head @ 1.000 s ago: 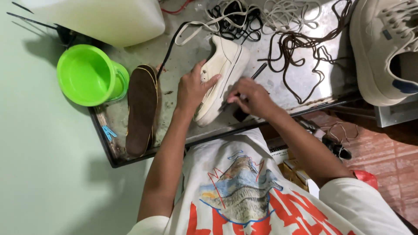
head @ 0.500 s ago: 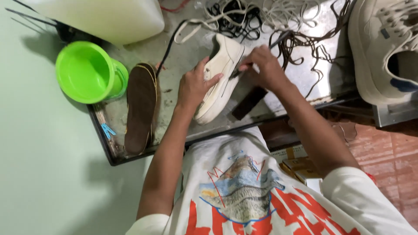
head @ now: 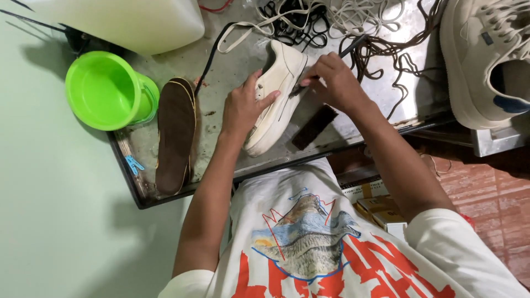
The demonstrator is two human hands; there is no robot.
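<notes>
Head view: 1 white shoe (head: pixel 274 99), likely light and bendy, is being held down on the metal tray (head: pixel 232 138) by the left hand (head: pixel 243 107) clamped on its side, while a thin dark tool (head: pixel 301 88) is being pinched by the right hand (head: pixel 334 83).

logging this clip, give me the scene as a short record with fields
surface: metal tray table
left hand: steadies a cream shoe lying on the tray
right hand: holds a thin dark tool against the shoe's side
beside right hand: dark brush
left of shoe: brown insole, green cup
far edge: tangled laces, white container
right: large beige sneaker
</notes>
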